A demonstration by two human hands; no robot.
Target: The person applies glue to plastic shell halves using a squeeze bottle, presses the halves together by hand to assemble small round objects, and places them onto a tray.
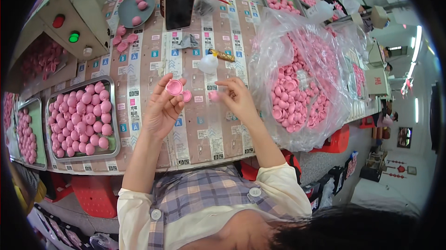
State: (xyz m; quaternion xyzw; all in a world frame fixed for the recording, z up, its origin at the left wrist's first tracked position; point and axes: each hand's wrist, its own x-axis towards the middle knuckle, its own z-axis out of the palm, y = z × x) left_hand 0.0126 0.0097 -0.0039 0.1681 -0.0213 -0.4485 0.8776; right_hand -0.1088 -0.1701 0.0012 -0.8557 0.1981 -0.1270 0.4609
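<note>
My left hand (162,106) is closed on a pink plastic half shell (174,87), its hollow side facing up. A second pink shell (186,96) shows right beside those fingers; whether it is held too, I cannot tell. Across from it, my right hand (239,100) has its index finger stretched out and a small pink piece (213,96), slightly blurred, at its other fingertips. Just beyond the hands lie a white rounded bottle (208,64) and a gold-and-black tube (223,55). A large clear plastic bag (260,73) full of pink half shells (290,97) stands to the right.
At left, a metal tray (114,110) holds pink balls (79,120). Behind it stands a machine (86,13) with red and green buttons. A phone (180,6) leans upright at the back, near a grey plate (125,11) with balls. Loose shells (123,45) lie near the plate.
</note>
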